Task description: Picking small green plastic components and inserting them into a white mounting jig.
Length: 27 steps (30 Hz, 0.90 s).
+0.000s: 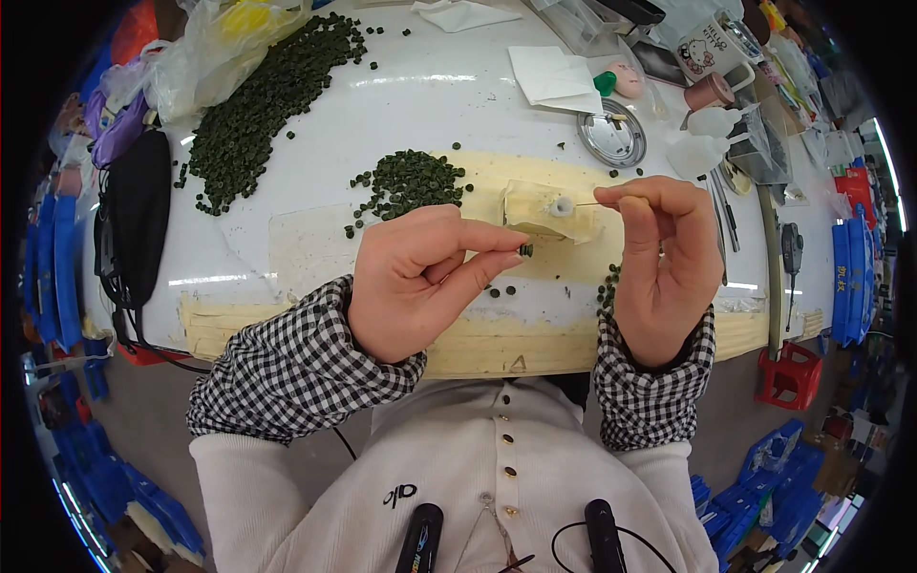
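My left hand pinches a small dark green cylindrical piece between thumb and forefinger. In my closed right hand is a thin needle-like tool, its tip pointing left. That tip is close to a small white cup-like bit on a block wrapped in cream tape; I cannot tell whether they touch. Just beyond my left hand lies a heap of similar green pieces. A few more pieces lie beside my right hand, partly hidden by it.
A larger pile of green pieces spreads at the far left beside a clear plastic bag and a black pouch. Far right are a round metal dish, white paper, squeeze bottles, a thread spool and a mug.
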Available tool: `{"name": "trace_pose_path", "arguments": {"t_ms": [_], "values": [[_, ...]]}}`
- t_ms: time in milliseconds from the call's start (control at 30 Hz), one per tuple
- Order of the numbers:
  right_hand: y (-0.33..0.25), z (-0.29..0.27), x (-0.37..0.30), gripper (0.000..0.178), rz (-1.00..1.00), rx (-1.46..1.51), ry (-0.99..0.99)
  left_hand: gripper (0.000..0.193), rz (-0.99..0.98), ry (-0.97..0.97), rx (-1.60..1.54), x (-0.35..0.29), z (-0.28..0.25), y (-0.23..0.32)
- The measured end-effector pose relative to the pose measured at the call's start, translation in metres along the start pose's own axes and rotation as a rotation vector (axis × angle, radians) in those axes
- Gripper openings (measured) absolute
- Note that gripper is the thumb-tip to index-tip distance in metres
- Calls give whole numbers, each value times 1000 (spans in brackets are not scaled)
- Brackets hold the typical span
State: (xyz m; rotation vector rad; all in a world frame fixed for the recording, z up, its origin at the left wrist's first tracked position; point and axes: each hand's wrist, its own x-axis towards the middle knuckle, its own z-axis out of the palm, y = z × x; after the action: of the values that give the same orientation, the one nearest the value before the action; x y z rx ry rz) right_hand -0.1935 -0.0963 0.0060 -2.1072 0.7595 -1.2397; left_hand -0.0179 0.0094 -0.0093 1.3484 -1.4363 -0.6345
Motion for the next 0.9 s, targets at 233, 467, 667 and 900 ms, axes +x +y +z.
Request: {"name": "trace_pose_path", "arguments": {"t_ms": [233, 467, 667, 900], "values": [[9, 3, 7, 12, -142, -326, -200, 20, -5, 11, 6, 0, 0, 1], [-15, -6, -8, 24, -71, -177, -203, 21, 25, 60, 56, 0, -3, 1], [-19, 3, -22, 32, 27, 69, -342, 22, 58, 70, 94, 0, -3, -1], [-14, 8, -26, 32, 16, 110, -362, 25, 92, 74, 126, 0, -2, -1]]}}
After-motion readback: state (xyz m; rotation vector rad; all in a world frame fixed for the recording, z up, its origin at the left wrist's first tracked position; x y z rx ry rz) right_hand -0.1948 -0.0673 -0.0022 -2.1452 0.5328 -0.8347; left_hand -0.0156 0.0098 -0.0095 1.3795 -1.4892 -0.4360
